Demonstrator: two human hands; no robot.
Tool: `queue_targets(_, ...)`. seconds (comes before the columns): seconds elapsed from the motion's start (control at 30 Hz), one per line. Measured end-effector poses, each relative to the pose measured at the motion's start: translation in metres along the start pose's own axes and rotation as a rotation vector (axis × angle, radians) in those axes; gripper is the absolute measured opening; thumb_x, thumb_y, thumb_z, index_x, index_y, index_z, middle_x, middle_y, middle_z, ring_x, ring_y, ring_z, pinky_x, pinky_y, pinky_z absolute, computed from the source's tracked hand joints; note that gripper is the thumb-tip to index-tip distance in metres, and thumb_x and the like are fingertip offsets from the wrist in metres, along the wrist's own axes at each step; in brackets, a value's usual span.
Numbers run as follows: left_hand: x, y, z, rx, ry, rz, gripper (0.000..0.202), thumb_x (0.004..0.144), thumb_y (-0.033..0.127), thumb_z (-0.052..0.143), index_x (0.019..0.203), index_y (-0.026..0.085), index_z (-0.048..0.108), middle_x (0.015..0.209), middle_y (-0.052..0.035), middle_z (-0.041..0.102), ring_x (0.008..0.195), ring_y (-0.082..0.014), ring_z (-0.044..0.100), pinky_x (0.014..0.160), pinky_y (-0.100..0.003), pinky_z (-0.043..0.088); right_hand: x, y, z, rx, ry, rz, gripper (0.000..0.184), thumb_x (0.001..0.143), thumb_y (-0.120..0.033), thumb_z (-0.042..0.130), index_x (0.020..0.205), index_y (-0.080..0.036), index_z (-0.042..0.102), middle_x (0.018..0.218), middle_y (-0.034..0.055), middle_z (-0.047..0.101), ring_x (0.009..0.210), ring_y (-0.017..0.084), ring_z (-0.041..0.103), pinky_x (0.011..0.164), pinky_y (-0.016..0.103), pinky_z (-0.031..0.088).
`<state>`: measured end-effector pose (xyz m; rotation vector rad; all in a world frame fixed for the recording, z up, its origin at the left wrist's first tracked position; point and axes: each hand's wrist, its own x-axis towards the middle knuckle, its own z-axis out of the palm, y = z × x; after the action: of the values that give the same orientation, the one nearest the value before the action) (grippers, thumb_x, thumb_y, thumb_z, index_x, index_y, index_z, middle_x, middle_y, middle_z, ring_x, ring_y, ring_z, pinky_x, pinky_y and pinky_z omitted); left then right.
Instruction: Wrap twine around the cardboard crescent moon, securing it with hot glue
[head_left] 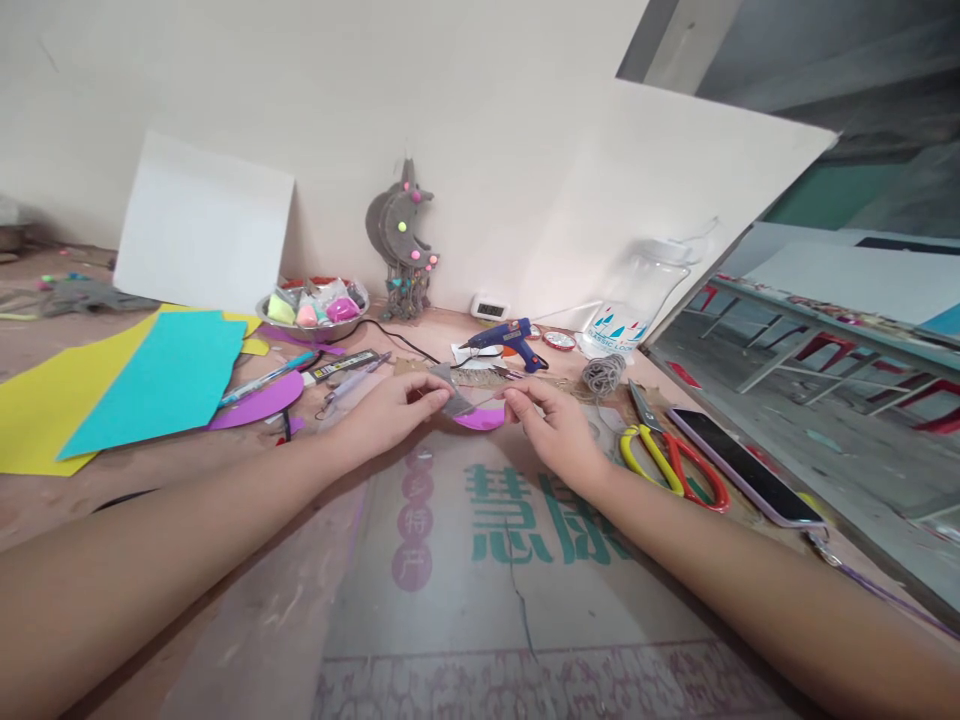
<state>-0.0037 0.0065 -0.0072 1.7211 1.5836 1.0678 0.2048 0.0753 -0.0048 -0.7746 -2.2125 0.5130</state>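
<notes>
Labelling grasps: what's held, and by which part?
Left hand: purple piece, by its grey-wrapped end. Right hand: apparently yarn, by the strand leading off the wrap.

I am in what looks like a craft workshop or craft classroom. On my cluttered table point(45, 510) lie a glue gun point(502, 340), scissors point(675, 455), a yarn ball point(604, 374) and coloured sheets point(157, 380) — yellow, turquoise, purple. A decorated grey moon point(401, 228) leans against a white panel point(510, 120). Beyond, to the right — a bare grey floor point(712, 425), another long table point(840, 325) and red stools point(823, 352).
</notes>
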Motion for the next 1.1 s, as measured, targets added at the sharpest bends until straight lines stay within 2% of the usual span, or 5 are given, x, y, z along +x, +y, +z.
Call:
queue_targets(0.37,-0.004,0.004,0.002,0.116,0.001,0.031,0.037,0.074,0.043,0.057,0.102,0.019,0.054,0.081,-0.0011,0.059,0.074,-0.0155,0.055,0.065,-0.025,0.042,0.005,0.006,-0.001,0.105,0.018,0.115,0.025,0.089,-0.036,0.044,0.080,-0.017,0.057,0.063,-0.0017,0.054,0.058,0.010,0.049,0.058,0.022,0.038)
queue_targets(0.63,0.001,-0.002,0.000,0.075,-0.006,0.089,0.034,0.081,0.047,0.046,0.090,0.017,0.061,0.085,-0.0031,0.063,0.075,-0.0158,0.054,0.066,-0.025,0.040,-0.006,-0.009,-0.004,0.012,-0.019,-0.140,0.020,0.089,-0.031,0.045,0.084,-0.019,0.060,0.075,0.0024,0.063,0.072,0.014,0.057,0.069,0.027,0.044)
queue_targets(0.83,-0.001,-0.001,0.001,0.049,0.005,0.109,0.029,0.083,0.040,0.044,0.090,0.017,0.061,0.091,-0.0038,0.063,0.083,-0.0167,0.055,0.072,-0.026,0.042,-0.009,-0.009,-0.007,-0.045,-0.209,-0.403,0.028,0.091,-0.027,0.037,0.080,-0.018,0.060,0.076,0.0047,0.062,0.075,0.016,0.055,0.073,0.030,0.042)
queue_targets(0.97,-0.001,-0.004,0.002,-0.033,0.082,0.099,0.025,0.081,0.031,0.047,0.099,0.018,0.057,0.093,-0.0032,0.060,0.079,-0.0144,0.054,0.071,-0.025,0.042,-0.007,-0.008,-0.004,-0.077,-0.084,-0.227,0.022,0.090,-0.030,0.041,0.080,-0.019,0.057,0.074,0.0029,0.060,0.070,0.014,0.055,0.068,0.027,0.042)
queue_targets(1.1,0.003,-0.011,0.004,-0.236,0.149,0.126,0.056,0.079,0.025,0.051,0.132,0.023,0.034,0.091,-0.0012,0.057,0.078,-0.0124,0.054,0.072,-0.025,0.043,-0.004,-0.008,-0.001,-0.088,-0.087,-0.091,0.027,0.091,-0.033,0.040,0.073,-0.018,0.055,0.069,0.0016,0.059,0.067,0.014,0.054,0.065,0.026,0.041)
